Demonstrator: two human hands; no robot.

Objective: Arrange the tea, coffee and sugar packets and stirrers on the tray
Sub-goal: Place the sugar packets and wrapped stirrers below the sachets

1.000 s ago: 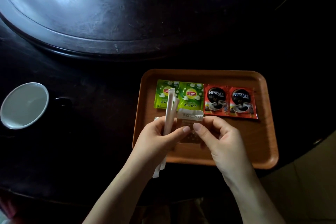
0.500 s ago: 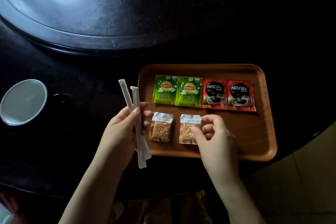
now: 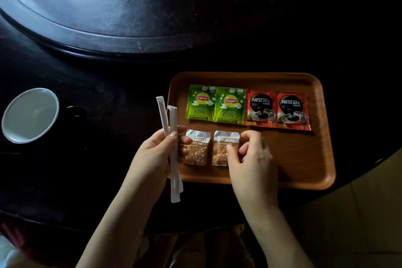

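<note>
Orange-brown rectangular tray with rounded corners (image 3: 304, 159), sitting on a dark glossy round table (image 3: 87, 180) near its front edge. Back row of the tray, left to right: two green Lipton tea packets (image 3: 214, 104) side by side, edges slightly overlapping, then two red Nescafe coffee packets (image 3: 278, 111) right next to them, also touching each other. Front row, under the tea: two small brown-and-white sugar packets, the left sugar packet (image 3: 196, 150) and the right sugar packet (image 3: 223, 148), lying flat with a thin gap between them. Right half of the front row just bare tray.

Left hand (image 3: 156, 156) hovering over the tray's left edge, fingers curled tight around two white paper-wrapped stirrers (image 3: 171, 137), held roughly upright and a bit crossed, tops poking up past the tray's left rim, bottoms hanging below the palm. So not on the tray, up in the hand. Fingertips partly covering the left sugar packet's edge.

Right hand (image 3: 250, 159) down on the tray, thumb and forefinger pinched narrow on the right edge of the right sugar packet, other fingers loosely curled above it.

Off to the left on the table, well apart from the tray: a dark mug with a white inside (image 3: 30, 115), nothing visible in it. Big raised round turntable (image 3: 108, 6) in the table's middle, catching the light.
</note>
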